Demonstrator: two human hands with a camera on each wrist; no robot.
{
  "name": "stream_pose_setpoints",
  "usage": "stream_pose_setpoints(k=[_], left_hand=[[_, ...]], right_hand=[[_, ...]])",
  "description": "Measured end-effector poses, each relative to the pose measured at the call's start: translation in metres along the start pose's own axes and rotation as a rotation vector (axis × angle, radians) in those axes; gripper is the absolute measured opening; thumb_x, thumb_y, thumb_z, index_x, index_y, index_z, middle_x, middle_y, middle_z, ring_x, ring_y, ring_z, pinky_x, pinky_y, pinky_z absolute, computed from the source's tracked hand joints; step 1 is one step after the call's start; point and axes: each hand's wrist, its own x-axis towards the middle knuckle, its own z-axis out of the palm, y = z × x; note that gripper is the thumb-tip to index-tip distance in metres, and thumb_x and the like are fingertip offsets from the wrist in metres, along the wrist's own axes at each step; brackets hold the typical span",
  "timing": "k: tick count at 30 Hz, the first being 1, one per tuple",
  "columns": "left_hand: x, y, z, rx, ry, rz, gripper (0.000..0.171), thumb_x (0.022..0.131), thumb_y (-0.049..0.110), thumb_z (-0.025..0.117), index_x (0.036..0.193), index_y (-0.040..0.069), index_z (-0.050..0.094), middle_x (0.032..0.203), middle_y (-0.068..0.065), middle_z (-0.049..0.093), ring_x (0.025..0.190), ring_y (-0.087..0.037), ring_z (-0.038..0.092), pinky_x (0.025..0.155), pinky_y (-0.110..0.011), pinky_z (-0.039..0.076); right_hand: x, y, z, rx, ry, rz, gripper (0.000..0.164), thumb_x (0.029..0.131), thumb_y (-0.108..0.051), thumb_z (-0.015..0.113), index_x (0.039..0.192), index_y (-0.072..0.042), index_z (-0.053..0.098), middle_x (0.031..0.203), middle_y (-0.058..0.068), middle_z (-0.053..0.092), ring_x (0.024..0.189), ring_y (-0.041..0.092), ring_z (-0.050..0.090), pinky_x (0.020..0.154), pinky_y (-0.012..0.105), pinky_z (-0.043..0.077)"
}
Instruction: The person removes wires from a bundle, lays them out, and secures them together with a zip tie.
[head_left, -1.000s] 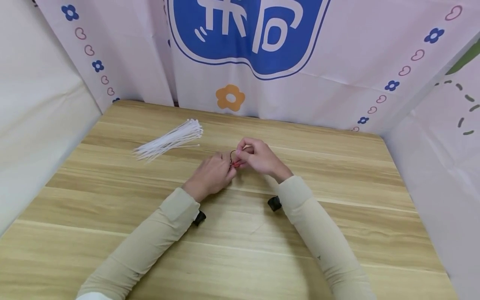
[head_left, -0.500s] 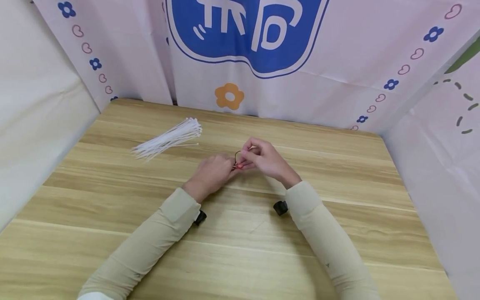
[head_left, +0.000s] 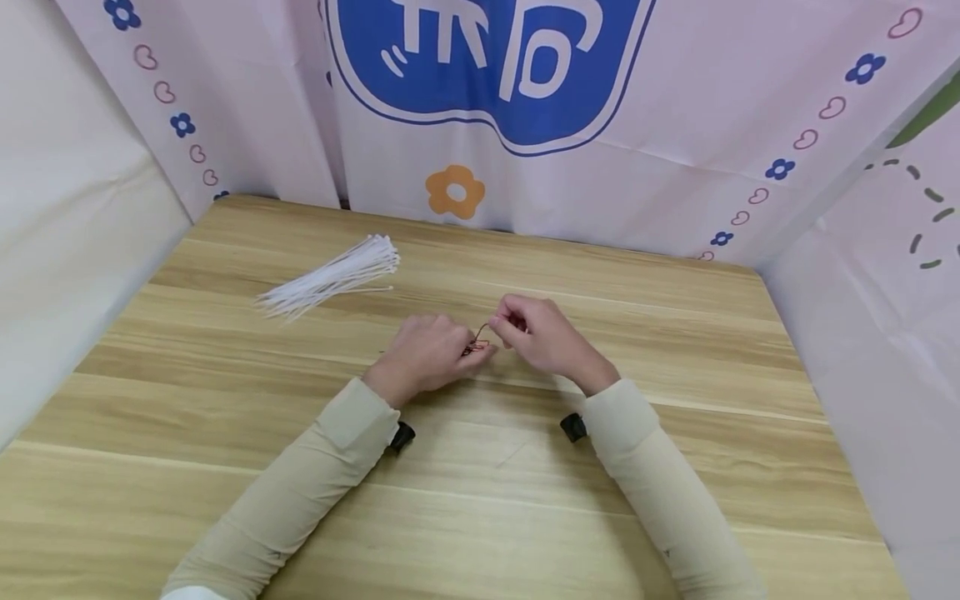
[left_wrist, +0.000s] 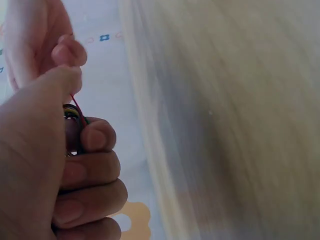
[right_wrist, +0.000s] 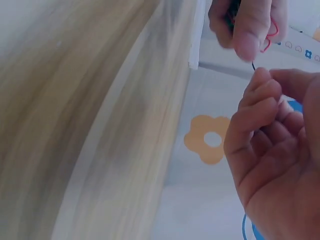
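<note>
My left hand curls its fingers round a small bundle of thin coloured wires near the middle of the table. Red, yellow, green and dark strands show between thumb and forefinger in the left wrist view; the rest of the bundle is hidden in the fist. Just to the right, my right hand pinches one wire between thumb and forefinger, drawn out from the bundle. A short dark piece of this wire spans the gap between the hands in the right wrist view, and a loose red wire loops beside the left thumb.
A fanned bundle of white cable ties lies at the back left of the wooden table. Black wrist cameras sit under both sleeves. A printed cloth hangs behind the table's far edge.
My right hand has moved right and slightly toward me, away from the left hand, still pinching the wire. The left hand has shifted a little, its thumb now extended rightward.
</note>
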Motion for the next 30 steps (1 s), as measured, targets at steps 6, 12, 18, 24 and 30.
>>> stream_pose_setpoints(k=[6,12,18,24,30], left_hand=[[0.003,-0.005,-0.001,-0.001,-0.054,0.035,0.051,0.11,0.038,0.05,0.062,0.021,0.042,0.058,0.006,0.036,0.052,-0.012,0.04,0.047,-0.03,0.031],[0.005,-0.009,0.001,-0.013,-0.104,0.113,0.034,0.111,0.03,0.051,0.082,0.018,0.062,0.063,0.005,0.048,0.058,-0.013,0.048,0.053,-0.031,0.039],[0.008,-0.011,-0.001,-0.044,-0.129,0.156,0.035,0.113,0.033,0.049,0.084,0.019,0.063,0.064,0.005,0.048,0.059,-0.012,0.05,0.056,-0.034,0.043],[0.006,-0.015,-0.007,-0.064,-0.175,0.087,0.037,0.114,0.034,0.047,0.089,0.015,0.067,0.066,0.004,0.049,0.063,-0.014,0.049,0.068,-0.04,0.05],[0.008,-0.014,-0.01,-0.078,-0.14,0.074,0.039,0.114,0.037,0.045,0.094,0.015,0.07,0.065,0.004,0.047,0.066,-0.017,0.053,0.072,-0.044,0.054]], right_hand=[[-0.013,0.01,-0.009,-0.04,-0.053,-0.036,0.024,0.111,-0.021,0.055,0.091,-0.009,0.06,0.074,0.003,0.06,0.063,0.015,0.05,0.062,0.028,0.042],[-0.024,0.019,-0.014,-0.147,-0.058,-0.079,0.022,0.109,-0.019,0.059,0.089,-0.01,0.061,0.068,-0.004,0.048,0.059,0.011,0.043,0.058,0.026,0.037],[-0.036,0.022,-0.016,-0.346,0.016,-0.117,0.036,0.104,-0.017,0.065,0.073,-0.019,0.047,0.065,-0.007,0.037,0.057,0.008,0.036,0.054,0.025,0.027],[-0.047,0.026,-0.023,-0.428,0.087,-0.111,0.039,0.101,-0.011,0.065,0.07,-0.02,0.042,0.065,-0.009,0.032,0.059,0.009,0.034,0.055,0.026,0.024],[-0.052,0.031,-0.032,-0.412,0.11,-0.093,0.038,0.102,-0.009,0.062,0.07,-0.019,0.043,0.066,-0.008,0.034,0.058,0.009,0.035,0.055,0.026,0.025]])
